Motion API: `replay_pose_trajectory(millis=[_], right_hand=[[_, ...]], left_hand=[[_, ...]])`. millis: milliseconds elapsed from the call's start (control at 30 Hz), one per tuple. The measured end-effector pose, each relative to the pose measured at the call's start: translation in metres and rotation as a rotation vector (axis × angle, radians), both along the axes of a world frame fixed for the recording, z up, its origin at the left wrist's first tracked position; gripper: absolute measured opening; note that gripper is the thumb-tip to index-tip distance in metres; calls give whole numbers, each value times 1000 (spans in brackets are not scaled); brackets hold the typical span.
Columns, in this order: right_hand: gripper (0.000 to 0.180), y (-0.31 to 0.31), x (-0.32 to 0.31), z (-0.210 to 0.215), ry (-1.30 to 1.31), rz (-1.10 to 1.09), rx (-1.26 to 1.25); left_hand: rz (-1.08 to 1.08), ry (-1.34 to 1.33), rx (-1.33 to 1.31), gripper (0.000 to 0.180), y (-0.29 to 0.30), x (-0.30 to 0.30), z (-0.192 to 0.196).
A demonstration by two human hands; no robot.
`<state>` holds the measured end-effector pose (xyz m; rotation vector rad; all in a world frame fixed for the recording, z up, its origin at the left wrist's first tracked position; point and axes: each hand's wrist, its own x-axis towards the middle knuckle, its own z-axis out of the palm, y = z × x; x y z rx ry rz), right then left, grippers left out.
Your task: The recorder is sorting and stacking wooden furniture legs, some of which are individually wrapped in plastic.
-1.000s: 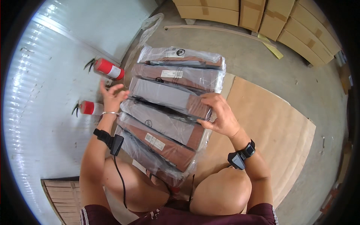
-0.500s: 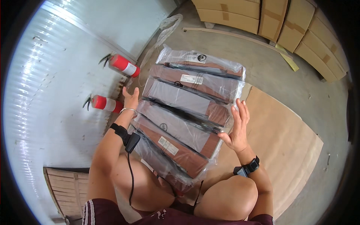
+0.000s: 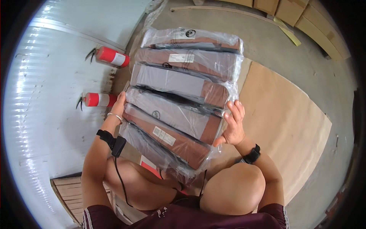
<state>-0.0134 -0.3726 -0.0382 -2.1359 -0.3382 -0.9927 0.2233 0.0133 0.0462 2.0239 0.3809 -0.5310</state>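
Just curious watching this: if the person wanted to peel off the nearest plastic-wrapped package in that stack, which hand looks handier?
Probably the right hand: its open fingers rest on the near packages' exposed end, palm free. The left hand is pressed flat against the stack's far side, apparently steadying it.

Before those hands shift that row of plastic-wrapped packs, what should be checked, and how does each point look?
1. Left hand flat against the side of the row of clear-plastic-wrapped brown and grey packs: ok.
2. Right hand against the opposite side, fingers spread: ok.
3. Packs lined up evenly: not ok, they lean and overlap.
4. Wrapping intact: cannot tell.
5. Two red cylindrical fire extinguishers close by on the left: not ok, tight.
6. Brown cardboard sheet on the right lies flat: ok.
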Motion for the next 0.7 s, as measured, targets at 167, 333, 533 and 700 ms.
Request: replay_pose_trajectory(millis=[167,333,533,700], right_hand=[[90,-6,5,-4,-28,-74,22],[87,-15,-11,-16,61,-162,230],[69,20,-55,-52,804,63,1062],[79,27,-51,-57,1190,136,1385]], left_hand=[[19,81,-83,67,-9,-2,1],[1,13,-42,67,-13,-6,7],[321,83,217,95,122,-17,12],[560,428,-93,94,61,-68,8]])
